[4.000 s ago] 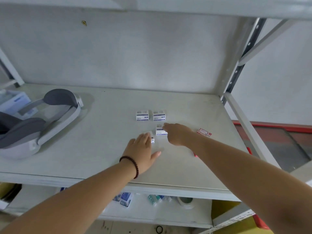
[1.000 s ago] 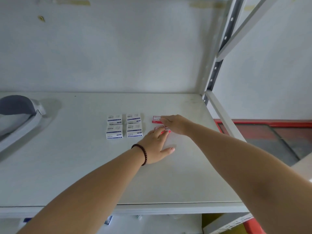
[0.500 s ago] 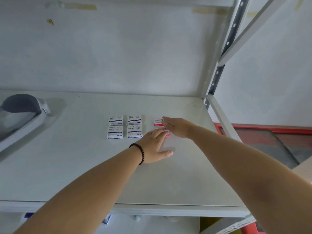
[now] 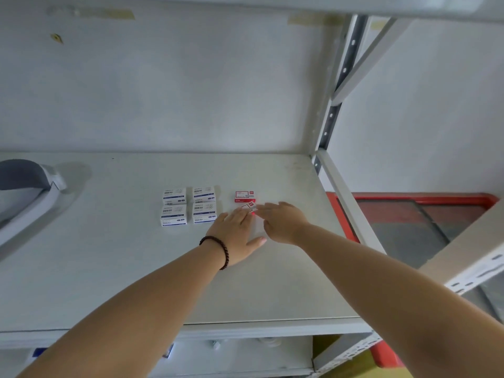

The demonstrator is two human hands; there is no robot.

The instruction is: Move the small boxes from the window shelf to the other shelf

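On the shelf, head view:
Shelf [image 4: 109,268]: a flat grey board.
White boxes [image 4: 188,205]: four small ones, close together in a square.
Red box [image 4: 245,196]: lies just right of the white ones.
Second red box [image 4: 249,207]: sits in front of it, partly hidden by fingertips.
Left hand [image 4: 237,236]: fingers straight, flat, touching this box.
Right hand [image 4: 283,222]: fingers straight, tips touching the same box.
Grey headset [image 4: 24,186]: far left.

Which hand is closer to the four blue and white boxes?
Left. The left hand lies flat just right of the blue-and-white boxes, its knuckles almost beside the near-right one. The right hand sits farther right, beyond the red boxes.
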